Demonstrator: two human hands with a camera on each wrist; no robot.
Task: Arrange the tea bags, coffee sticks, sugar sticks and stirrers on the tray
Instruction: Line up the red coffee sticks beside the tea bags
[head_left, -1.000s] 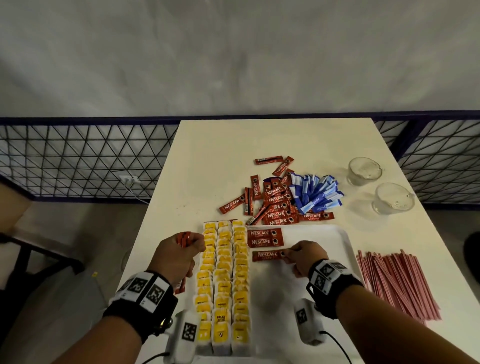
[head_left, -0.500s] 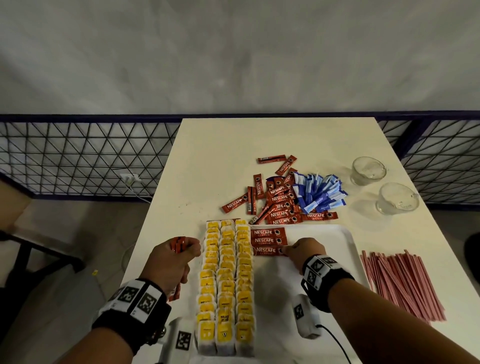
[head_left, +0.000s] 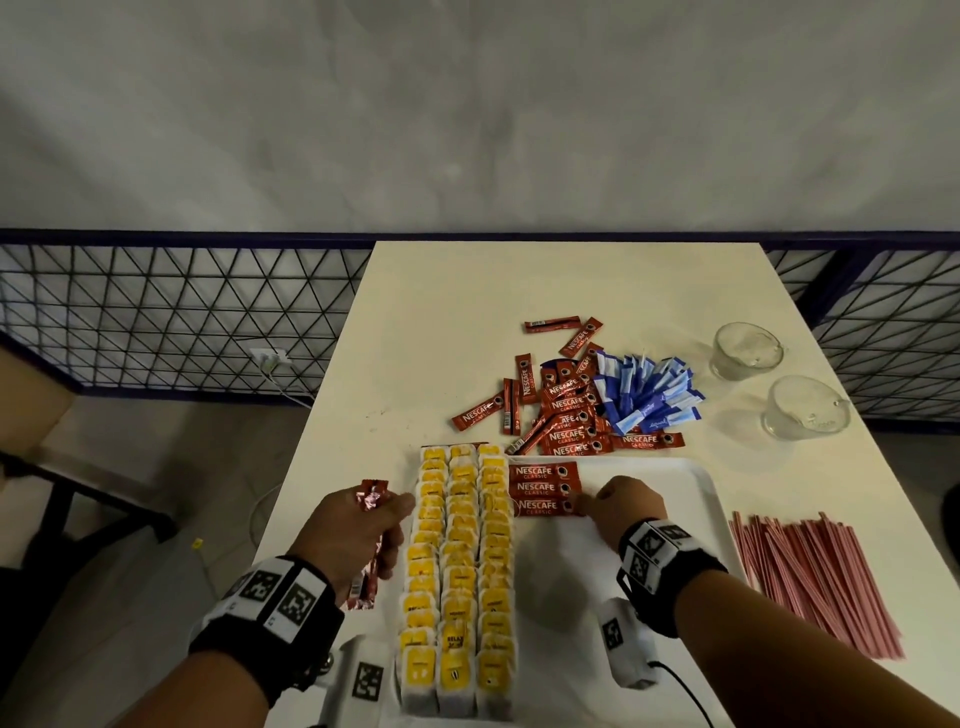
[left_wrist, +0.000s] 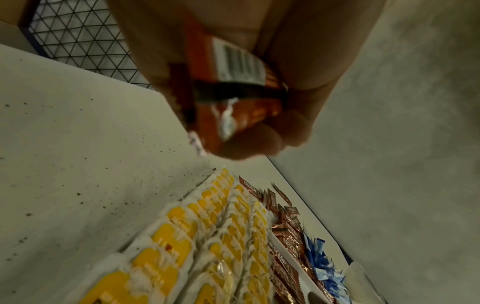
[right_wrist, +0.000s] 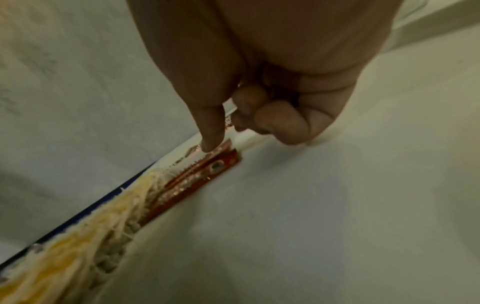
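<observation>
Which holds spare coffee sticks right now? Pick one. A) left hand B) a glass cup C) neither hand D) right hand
A: the left hand grips a bunch of coffee sticks beside the tray, while the right hand only presses a fingertip on a stick laid in the tray.

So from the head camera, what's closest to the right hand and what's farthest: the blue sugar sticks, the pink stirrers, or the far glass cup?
From the right hand:
1. Pink stirrers, on the table to its right.
2. Blue sugar sticks, beyond the tray.
3. Far glass cup, back right.
</observation>
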